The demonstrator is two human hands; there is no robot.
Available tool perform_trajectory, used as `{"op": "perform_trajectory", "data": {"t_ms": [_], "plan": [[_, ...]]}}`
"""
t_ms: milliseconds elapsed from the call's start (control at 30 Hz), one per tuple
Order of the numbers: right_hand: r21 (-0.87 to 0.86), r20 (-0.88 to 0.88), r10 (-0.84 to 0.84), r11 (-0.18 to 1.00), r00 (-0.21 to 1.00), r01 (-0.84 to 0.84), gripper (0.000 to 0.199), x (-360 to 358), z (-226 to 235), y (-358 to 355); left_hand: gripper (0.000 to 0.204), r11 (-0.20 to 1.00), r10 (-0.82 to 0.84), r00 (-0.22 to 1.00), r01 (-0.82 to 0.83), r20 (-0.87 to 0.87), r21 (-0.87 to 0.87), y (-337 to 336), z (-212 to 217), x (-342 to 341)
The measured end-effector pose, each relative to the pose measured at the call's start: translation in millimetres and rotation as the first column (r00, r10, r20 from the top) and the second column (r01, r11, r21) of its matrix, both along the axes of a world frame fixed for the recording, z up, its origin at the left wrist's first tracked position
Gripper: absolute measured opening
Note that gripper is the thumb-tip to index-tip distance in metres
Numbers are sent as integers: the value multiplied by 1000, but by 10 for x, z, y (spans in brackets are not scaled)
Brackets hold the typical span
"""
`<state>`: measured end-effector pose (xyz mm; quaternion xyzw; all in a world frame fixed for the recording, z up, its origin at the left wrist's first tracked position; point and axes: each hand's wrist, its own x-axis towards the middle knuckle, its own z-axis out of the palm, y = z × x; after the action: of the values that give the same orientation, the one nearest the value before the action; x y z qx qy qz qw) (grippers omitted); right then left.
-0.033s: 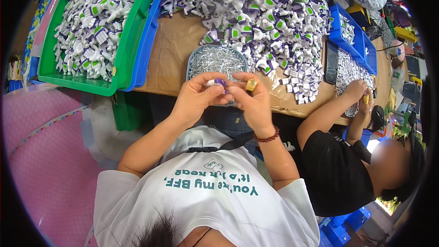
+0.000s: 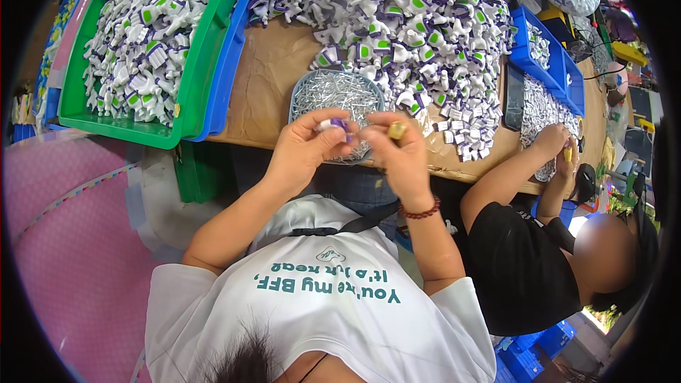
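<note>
My left hand pinches a small white and purple plastic part just above the table's front edge. Close beside it, my right hand grips a short tool with a yellow tip. Both hands hover over the near rim of a round grey dish full of thin silvery pins. Behind the dish, a big heap of white, purple and green plastic parts covers the brown tabletop.
A green bin of similar parts lies at the left, on a blue tray. Blue bins stand at the right. A person in a black shirt works there, hands at the table. A pink surface lies at my left.
</note>
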<state>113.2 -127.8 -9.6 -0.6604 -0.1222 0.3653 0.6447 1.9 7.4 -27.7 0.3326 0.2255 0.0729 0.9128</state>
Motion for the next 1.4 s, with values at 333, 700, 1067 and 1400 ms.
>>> {"op": "perform_trajectory", "data": {"t_ms": [333, 700, 1067, 1400], "plan": [[-513, 789, 365, 834, 494, 204, 13, 824, -265, -595, 24, 998, -17, 999, 19, -40, 61, 73, 15, 9], [-530, 805, 475, 845, 354, 71, 19, 487, -650, -164, 23, 992, -27, 998, 34, -63, 125, 104, -24, -44], [-586, 782, 537, 807, 317, 79, 16, 439, -514, -115, 23, 988, -72, 996, 79, -55, 132, 57, -29, -34], [-513, 813, 449, 854, 371, 89, 18, 551, -480, -287, 25, 986, -89, 991, 101, -96, 129, 87, -30, -87]]}}
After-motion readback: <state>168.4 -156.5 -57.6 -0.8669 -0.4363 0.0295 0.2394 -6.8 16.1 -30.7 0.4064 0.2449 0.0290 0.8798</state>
